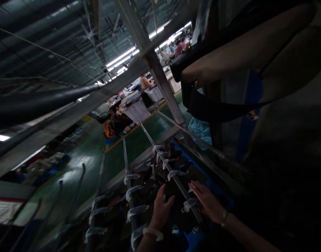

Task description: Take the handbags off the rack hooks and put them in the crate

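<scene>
Both hands work low in the frame: the left hand [160, 207] and right hand [205, 201] rest, fingers spread and holding nothing, on dark bags [150, 182] hanging from metal rods [173, 175]; sorting them, seemingly.

Black bags [160, 182], white-wrapped handles [135, 190], grey rods [176, 178], green floor [115, 157]

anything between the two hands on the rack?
Yes. In the head view, a metal rod with pale wrapped loops runs between the left hand and right hand, over dark hanging pieces.
</scene>
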Demonstrator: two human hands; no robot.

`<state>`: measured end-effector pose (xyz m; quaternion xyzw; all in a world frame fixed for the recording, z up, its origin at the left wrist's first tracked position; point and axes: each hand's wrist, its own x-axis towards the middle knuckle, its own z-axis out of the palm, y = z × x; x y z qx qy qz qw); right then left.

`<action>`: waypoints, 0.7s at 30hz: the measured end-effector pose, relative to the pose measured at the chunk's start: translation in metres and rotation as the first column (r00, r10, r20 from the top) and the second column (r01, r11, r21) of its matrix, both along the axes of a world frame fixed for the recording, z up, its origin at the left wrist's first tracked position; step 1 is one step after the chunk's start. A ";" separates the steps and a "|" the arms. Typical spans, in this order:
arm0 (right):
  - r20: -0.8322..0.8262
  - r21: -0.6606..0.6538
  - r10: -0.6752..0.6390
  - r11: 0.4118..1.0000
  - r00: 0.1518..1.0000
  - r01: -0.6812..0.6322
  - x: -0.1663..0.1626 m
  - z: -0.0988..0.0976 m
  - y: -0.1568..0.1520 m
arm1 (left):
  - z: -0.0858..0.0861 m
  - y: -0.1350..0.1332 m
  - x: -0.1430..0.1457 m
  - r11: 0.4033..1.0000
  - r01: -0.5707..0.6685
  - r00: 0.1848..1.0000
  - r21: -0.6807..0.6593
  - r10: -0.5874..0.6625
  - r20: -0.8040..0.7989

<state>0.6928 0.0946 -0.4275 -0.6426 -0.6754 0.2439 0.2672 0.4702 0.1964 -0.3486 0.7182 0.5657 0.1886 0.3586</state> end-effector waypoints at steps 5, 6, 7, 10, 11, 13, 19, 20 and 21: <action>0.069 0.249 0.068 0.965 0.995 -0.083 0.002 0.006 0.068 | -0.015 0.080 0.001 0.991 -0.118 0.992 0.056 0.115 0.055; 0.077 0.255 0.078 0.962 0.994 -0.095 0.002 0.007 0.083 | -0.015 0.097 0.001 0.990 -0.129 0.991 0.060 0.126 0.052; 0.080 0.245 0.088 0.964 0.993 -0.105 0.001 0.008 0.098 | -0.015 0.113 0.001 0.989 -0.134 0.990 0.060 0.132 0.043; 0.082 0.137 0.155 0.977 0.984 -0.165 -0.003 0.009 0.143 | -0.016 0.158 0.005 0.989 -0.141 0.990 0.052 0.140 0.015; 0.080 0.098 0.181 0.977 0.980 -0.188 -0.004 0.010 0.156 | -0.017 0.173 0.007 0.989 -0.142 0.990 0.046 0.142 0.002; 0.075 0.045 0.218 0.974 0.973 -0.222 -0.003 0.012 0.177 | -0.021 0.200 0.014 0.989 -0.144 0.989 0.040 0.145 -0.019; 0.087 -0.014 0.373 0.928 0.924 -0.373 0.001 0.021 0.220 | -0.039 0.271 0.043 0.994 -0.103 0.994 0.047 0.105 -0.043; 0.093 -0.013 0.382 0.924 0.920 -0.382 0.000 0.021 0.224 | -0.041 0.280 0.047 0.995 -0.093 0.994 0.048 0.095 -0.045; 0.101 -0.006 0.382 0.924 0.919 -0.383 -0.001 0.020 0.228 | -0.043 0.288 0.051 0.995 -0.083 0.995 0.049 0.085 -0.045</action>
